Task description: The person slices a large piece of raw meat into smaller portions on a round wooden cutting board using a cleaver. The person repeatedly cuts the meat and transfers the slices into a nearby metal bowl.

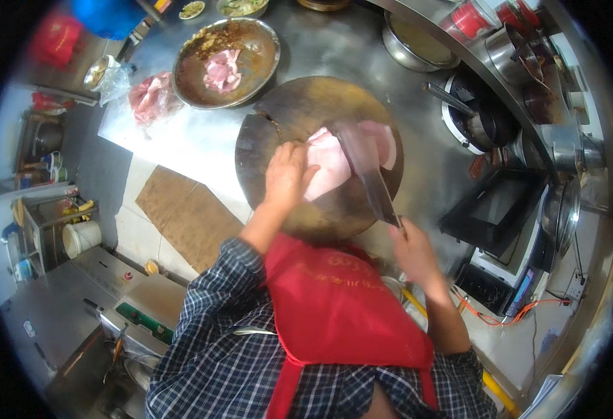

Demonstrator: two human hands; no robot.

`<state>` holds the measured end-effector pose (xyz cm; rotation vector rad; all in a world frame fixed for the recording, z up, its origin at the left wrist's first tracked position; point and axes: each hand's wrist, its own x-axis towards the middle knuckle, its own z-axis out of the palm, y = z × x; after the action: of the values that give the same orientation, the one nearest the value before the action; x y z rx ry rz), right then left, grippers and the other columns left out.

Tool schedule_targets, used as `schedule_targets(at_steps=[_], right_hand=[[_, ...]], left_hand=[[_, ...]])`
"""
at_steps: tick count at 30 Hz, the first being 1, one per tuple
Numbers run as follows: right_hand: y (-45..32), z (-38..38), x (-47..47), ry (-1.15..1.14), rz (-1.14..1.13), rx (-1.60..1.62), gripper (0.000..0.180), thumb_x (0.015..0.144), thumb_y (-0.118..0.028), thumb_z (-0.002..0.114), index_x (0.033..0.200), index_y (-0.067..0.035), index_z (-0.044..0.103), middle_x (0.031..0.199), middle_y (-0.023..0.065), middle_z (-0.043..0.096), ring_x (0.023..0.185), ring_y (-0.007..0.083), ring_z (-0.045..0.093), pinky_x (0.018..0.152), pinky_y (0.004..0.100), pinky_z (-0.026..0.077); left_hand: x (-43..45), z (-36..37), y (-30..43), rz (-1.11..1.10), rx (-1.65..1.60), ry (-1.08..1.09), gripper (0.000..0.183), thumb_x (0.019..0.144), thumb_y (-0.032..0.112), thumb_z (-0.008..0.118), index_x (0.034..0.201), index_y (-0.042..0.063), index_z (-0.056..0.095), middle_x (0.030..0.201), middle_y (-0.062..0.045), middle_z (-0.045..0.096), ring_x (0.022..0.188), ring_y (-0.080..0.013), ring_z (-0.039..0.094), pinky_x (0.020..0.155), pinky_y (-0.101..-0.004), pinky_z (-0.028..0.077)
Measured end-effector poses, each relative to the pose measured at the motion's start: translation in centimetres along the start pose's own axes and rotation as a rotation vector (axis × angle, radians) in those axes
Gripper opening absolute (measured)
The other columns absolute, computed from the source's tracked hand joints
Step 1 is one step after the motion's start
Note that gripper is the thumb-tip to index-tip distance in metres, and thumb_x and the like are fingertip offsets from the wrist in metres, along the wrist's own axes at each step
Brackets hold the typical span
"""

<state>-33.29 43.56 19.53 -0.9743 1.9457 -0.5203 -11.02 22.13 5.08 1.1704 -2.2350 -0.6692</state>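
Observation:
A slab of pale raw meat (331,165), perhaps pork, lies on a round wooden chopping block (322,99). My left hand (287,173) holds its left side, fingers and thumb on the meat. In my right hand (415,252) is the handle of a cleaver (372,180). Its blade, blurred towards the tip, is at the slab's right edge. To the right of the blade lies another piece of meat (386,144) with a pale rim, partly hidden by the cleaver. A dark crack runs in from the block's upper left edge.
Beyond the block, a metal bowl (256,57) holds raw meat and brown residue. Bagged meat (152,99) lies beside it on the steel table (332,47). A pot (416,44) stands at the back right, a black pan (487,123) at the right.

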Motion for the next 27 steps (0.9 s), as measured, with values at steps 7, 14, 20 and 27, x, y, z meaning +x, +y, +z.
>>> schedule_targets(at_steps=[7,14,20,27], right_hand=[[-4.0,0.9,0.6,-0.050,-0.060,-0.053,0.033,0.114,-0.030,0.058,0.116,0.003,0.061,0.096,0.0337,0.069,0.096,0.0588,0.064,0.076,0.0567,0.050],[-2.7,3.4,5.1,-0.044,-0.184,-0.084,0.038,0.114,-0.033,0.056,0.115,0.004,0.062,0.102,0.0367,0.070,0.104,0.0589,0.066,0.085,0.0595,0.052],[-3.1,4.0,7.7,-0.136,-0.036,-0.087,0.038,0.114,-0.032,0.055,0.121,0.004,0.064,0.109,0.0359,0.071,0.107,0.0582,0.066,0.089,0.0580,0.053],[-2.9,3.8,5.9,-0.057,-0.166,-0.165,0.035,0.114,-0.031,0.056,0.115,0.003,0.063,0.110,0.0370,0.070,0.109,0.0571,0.066,0.089,0.0597,0.053]], left_hand=[[0.1,-0.7,-0.6,-0.038,0.052,-0.070,0.054,0.087,0.031,0.087,0.130,0.003,0.071,0.123,-0.015,0.070,0.114,-0.0374,0.065,0.101,-0.0477,0.053],[0.7,0.5,-0.8,0.035,0.052,-0.097,0.048,0.087,0.029,0.086,0.126,0.005,0.073,0.112,-0.013,0.070,0.108,-0.0361,0.065,0.095,-0.0477,0.052],[1.0,0.6,-1.1,-0.031,0.165,-0.075,0.037,0.084,0.026,0.086,0.116,0.011,0.075,0.109,-0.005,0.070,0.107,-0.0278,0.066,0.090,-0.0450,0.050],[1.3,1.6,-0.5,0.087,0.205,-0.040,0.027,0.090,0.020,0.077,0.116,0.012,0.073,0.105,-0.006,0.068,0.106,-0.0272,0.065,0.089,-0.0442,0.048]])
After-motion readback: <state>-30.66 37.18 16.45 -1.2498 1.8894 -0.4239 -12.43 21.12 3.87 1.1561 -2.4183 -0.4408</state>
